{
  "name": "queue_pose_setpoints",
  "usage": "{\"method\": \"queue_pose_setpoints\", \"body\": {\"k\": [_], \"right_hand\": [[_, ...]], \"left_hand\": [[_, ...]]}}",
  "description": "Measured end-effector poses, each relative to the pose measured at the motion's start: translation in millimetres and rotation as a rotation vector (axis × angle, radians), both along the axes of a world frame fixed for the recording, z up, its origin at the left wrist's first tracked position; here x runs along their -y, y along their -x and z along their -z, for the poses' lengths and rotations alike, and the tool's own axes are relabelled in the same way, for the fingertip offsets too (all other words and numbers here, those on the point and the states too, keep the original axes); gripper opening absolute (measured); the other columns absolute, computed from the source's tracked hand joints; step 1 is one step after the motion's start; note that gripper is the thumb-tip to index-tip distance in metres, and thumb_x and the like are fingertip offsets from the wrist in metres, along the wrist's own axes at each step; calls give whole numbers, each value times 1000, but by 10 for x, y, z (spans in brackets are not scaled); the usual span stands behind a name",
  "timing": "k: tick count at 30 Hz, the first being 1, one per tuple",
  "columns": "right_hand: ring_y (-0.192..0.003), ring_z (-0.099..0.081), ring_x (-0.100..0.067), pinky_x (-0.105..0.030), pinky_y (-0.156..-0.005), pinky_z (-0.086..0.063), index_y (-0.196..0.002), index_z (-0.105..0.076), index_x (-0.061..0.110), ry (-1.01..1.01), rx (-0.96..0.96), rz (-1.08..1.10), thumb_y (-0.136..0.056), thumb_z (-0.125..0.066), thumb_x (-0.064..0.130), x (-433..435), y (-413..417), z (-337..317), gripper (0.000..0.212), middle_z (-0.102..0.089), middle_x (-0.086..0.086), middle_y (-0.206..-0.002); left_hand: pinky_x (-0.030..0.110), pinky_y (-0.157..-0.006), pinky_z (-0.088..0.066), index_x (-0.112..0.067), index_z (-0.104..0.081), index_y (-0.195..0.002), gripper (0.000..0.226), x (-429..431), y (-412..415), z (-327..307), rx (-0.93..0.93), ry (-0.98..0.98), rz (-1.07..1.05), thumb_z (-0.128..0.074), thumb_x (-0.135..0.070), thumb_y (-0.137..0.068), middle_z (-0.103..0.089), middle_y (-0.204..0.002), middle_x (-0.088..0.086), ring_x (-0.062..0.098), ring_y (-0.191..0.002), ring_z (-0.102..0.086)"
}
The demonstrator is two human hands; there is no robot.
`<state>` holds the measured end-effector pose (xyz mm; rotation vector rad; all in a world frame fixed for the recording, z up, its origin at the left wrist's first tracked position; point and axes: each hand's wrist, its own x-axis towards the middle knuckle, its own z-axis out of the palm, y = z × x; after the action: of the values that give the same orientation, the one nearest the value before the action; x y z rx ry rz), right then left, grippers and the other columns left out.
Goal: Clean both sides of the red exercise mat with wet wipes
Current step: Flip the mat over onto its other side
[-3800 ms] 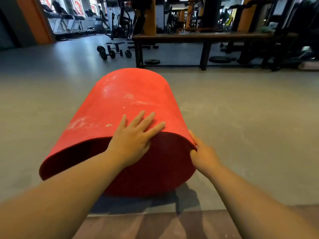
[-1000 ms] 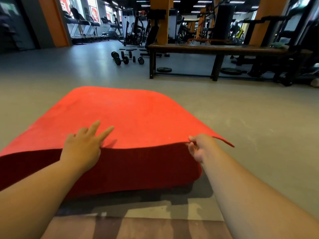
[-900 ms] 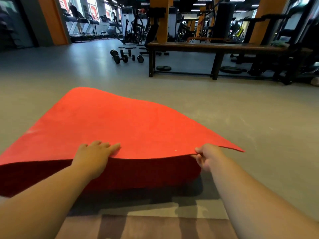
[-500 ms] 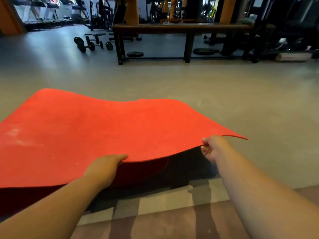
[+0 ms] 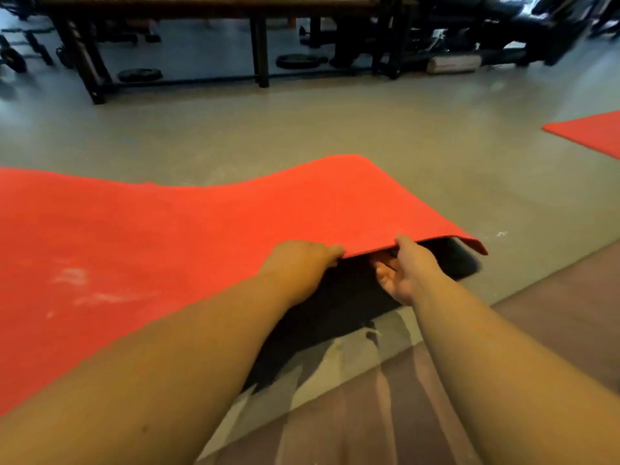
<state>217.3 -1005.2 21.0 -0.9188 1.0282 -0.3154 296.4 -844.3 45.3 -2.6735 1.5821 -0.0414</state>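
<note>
The red exercise mat spreads across the grey floor, filling the left and middle of the view, with pale dusty smears on its left part. Its near right edge is lifted off the floor, leaving a dark shadow beneath. My left hand grips that raised edge, fingers curled under it. My right hand holds the same edge a little to the right, thumb on top and fingers underneath the mat. No wet wipes are in view.
A second red mat lies at the right edge. A long dark bench stands at the back with weight plates under it and gym machines to its right. A brownish floor strip runs along the near right.
The mat has unrolled from a curved arch to lying mostly flat. My hands have come closer together on its near right edge, and my view has tipped down and to the right.
</note>
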Motion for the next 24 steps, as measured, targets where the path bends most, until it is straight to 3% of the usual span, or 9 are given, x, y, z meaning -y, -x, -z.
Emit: {"method": "queue_pose_setpoints", "body": {"k": [3, 6, 8, 12, 14, 16, 18, 20, 24], "right_hand": [[-64, -53, -14, -23, -47, -39, -82, -52, 19, 45, -16, 122, -94, -53, 32, 229, 53, -73, 17, -56, 0, -78], [-60, -45, -14, -23, -50, -37, -77, -48, 18, 21, -97, 87, -94, -52, 29, 212, 121, -46, 20, -48, 0, -74], [-66, -47, -16, -25, -56, -40, -78, -47, 17, -41, -120, 29, -94, -51, 27, 66, 136, 1, 19, -46, -1, -77], [-105, -51, -24, -44, -86, -43, -90, -48, 14, -188, -119, -35, -94, -48, 22, -514, 124, 133, 9, -49, -5, -93], [-116, -50, -28, -52, -84, -43, -107, -51, 12, -235, -123, -63, -94, -48, 21, -920, 97, 285, 16, -51, -7, -103], [-128, -42, -35, -57, -83, -43, -131, -44, 10, -304, -124, -112, -94, -49, 23, -1401, 64, 463, 39, -45, -11, -131], [-130, -39, -38, -56, -79, -43, -138, -39, 9, -387, -89, -165, -94, -49, 23, -1904, 31, 617, 47, -33, -14, -146], [-130, -41, -35, -52, -81, -44, -139, -39, 9, -471, -38, -211, -95, -49, 23, -2373, -12, 700, 47, -33, -13, -148], [-131, -42, -33, -48, -85, -46, -137, -42, 8, -544, -20, -323, -97, -48, 23, -3199, -121, 664, 44, -34, -12, -148]], "left_hand": [[36, -93, -44, -34, -40, -142, 42, 369, 108, 82, -191, 15, 26, -45, -35, -100, -51, -140, 5, 30, -121, -51], [49, -112, -29, -41, -6, -151, 80, 246, 144, 191, -287, -230, 17, -59, -38, -92, -8, -162, 1, 25, -143, -26], [60, -113, -18, -43, 7, -150, 91, -36, 141, 262, -271, -333, -74, -60, -40, -88, 9, -161, 0, 26, -147, -14], [70, -108, -12, -45, 12, -147, 68, -847, 172, 421, -193, -367, -263, -30, -57, -94, 13, -161, 0, 30, -148, -7], [72, -107, -11, -44, 17, -147, 91, -1329, 188, 463, -201, -492, -353, -51, -52, -87, 19, -160, 0, 31, -148, -1], [72, -107, -10, -43, 20, -147, 111, -1839, 206, 487, -198, -599, -443, -67, -46, -78, 23, -158, 1, 32, -148, 3], [73, -106, -11, -42, 21, -146, 113, -2361, 231, 503, -164, -644, -545, -68, -42, -77, 23, -158, 1, 33, -147, 5], [71, -107, -12, -42, 20, -147, 107, -2831, 232, 495, -136, -649, -621, -64, -34, -82, 23, -158, 1, 31, -147, 8], [52, -118, -10, -37, 14, -150, 89, -3470, 195, 413, 4, -509, -589, -48, -15, -91, 16, -160, 2, 23, -148, 7]]}}
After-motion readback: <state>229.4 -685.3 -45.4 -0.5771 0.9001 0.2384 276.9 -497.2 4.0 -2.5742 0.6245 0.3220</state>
